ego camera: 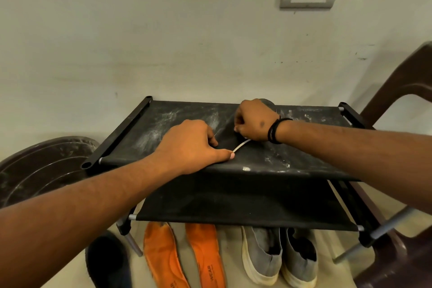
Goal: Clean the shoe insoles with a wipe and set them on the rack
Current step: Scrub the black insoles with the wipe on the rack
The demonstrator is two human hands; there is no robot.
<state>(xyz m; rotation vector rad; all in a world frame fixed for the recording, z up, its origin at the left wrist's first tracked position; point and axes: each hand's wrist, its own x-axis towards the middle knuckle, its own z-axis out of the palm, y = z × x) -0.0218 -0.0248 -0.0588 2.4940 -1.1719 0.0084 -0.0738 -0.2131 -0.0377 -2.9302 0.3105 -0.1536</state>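
Both hands rest on the top shelf of the black rack point(163, 124); the left hand point(191, 142) and right hand point(252, 121), fingers curled, hold a dark insole point(228, 135) with a pale edge on the dusty fabric. Two orange insoles point(184, 257) lie on the floor under the rack, beside grey shoes point(278, 257).

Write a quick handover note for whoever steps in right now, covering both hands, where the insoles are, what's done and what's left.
Left hand: on the rack's top shelf, fingers curled, pinching one end of a thin white strip.
Right hand: fingers curled, gripping the other end; something dark shows behind it, too hidden to name.
Two orange insoles lie on the floor under the rack, beside a pair of grey shoes.
Done: neither orange insole is on the rack. Whether the strip is the wipe or whether they are wiped is not clear.
Left: wipe the orange insoles if needed and set them on the rack.
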